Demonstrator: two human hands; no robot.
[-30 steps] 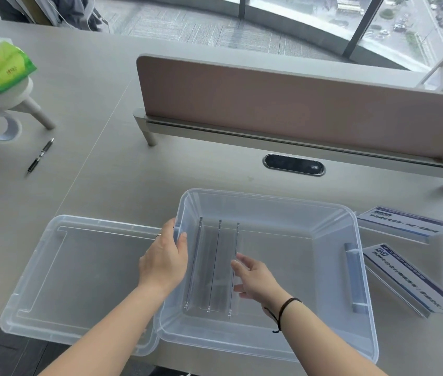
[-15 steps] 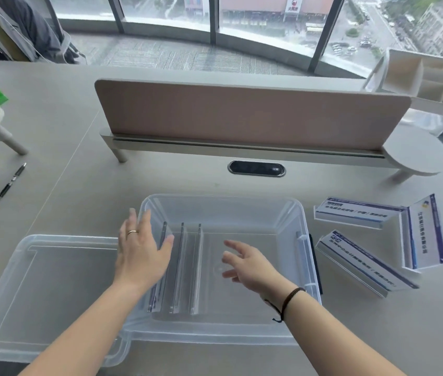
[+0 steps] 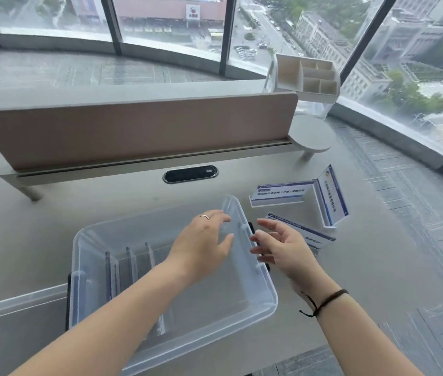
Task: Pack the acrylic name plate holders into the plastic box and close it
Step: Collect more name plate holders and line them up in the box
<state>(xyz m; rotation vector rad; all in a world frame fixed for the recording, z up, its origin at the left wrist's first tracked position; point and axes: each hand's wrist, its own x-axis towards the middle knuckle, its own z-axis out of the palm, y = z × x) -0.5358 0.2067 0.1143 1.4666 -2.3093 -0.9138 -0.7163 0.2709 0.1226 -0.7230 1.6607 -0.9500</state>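
Both hands, left (image 3: 204, 240) and right (image 3: 282, 248), are spread and hold nothing. Three holders (image 3: 296, 194) lie right of the plastic box (image 3: 266, 305). Hasty reaching could knock the upright one over.

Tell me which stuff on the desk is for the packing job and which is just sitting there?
For the job:
clear plastic box
box lid
name plate holders in the box
three name plate holders on the desk
left hand
right hand

Just sitting there:
desk divider
white organizer
cable port
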